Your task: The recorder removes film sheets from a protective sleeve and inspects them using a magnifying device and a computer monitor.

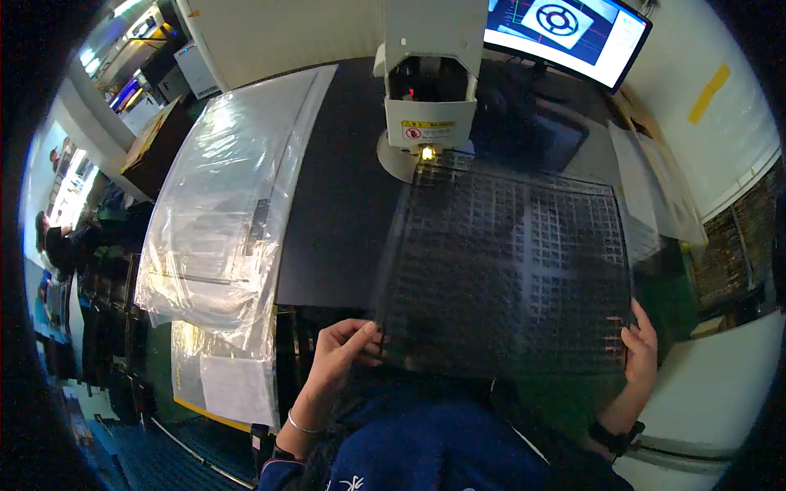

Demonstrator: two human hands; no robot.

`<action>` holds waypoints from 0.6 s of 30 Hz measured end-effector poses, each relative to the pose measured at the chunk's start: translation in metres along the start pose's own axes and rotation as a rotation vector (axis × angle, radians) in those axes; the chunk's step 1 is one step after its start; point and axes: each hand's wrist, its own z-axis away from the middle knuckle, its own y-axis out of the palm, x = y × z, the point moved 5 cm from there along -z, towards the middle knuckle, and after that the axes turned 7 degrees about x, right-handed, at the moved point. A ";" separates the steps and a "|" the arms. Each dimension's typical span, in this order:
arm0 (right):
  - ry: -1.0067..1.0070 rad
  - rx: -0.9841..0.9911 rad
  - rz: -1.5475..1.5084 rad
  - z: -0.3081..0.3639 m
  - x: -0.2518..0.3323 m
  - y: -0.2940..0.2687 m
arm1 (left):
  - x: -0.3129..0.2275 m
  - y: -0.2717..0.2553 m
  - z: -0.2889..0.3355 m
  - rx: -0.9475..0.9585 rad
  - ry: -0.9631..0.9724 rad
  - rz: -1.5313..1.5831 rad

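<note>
Item: dark gridded panel (508,262), one, rectangular, with rows of small cells. Location: in front of me, between my two hands, its far edge at the foot of the white machine, its near edge toward my body; some of its outline is blurred.

Left hand (340,353): mine, grasping the panel's left edge near the close corner, thumb and fingers pinched on it. Silver bracelet (300,423) at the wrist.

Right hand (642,352): mine, grasping the panel's right edge near the other close corner, fingers along the side. Dark wristband (616,438) below.

Counter (332,196): black, beneath the machine.

White machine (430,119): one, upright, beyond the panel; yellow warning label on its front, small lit yellow lamp (427,153) below that, just over the panel's far edge.

Monitor (565,37): one, switched on, behind and to the right; shows a dark ring with spokes.

Clear plastic bags (217,204): several, laid flat on the counter to my left, apart from the panel, glossy with reflections.

Yellow tape (709,94): one strip, on the pale wall at right.
</note>
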 end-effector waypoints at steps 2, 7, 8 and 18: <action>0.050 0.083 -0.024 0.002 0.005 0.009 | -0.005 -0.006 0.003 -0.049 0.017 -0.013; -0.038 0.031 0.154 0.007 -0.005 -0.014 | -0.019 -0.029 0.013 -0.105 0.040 -0.053; -0.044 0.044 0.148 0.009 -0.009 -0.019 | -0.022 -0.034 0.014 -0.097 0.045 -0.088; -0.296 0.040 0.290 -0.039 -0.004 0.006 | -0.130 -0.062 0.040 -0.278 0.761 -0.446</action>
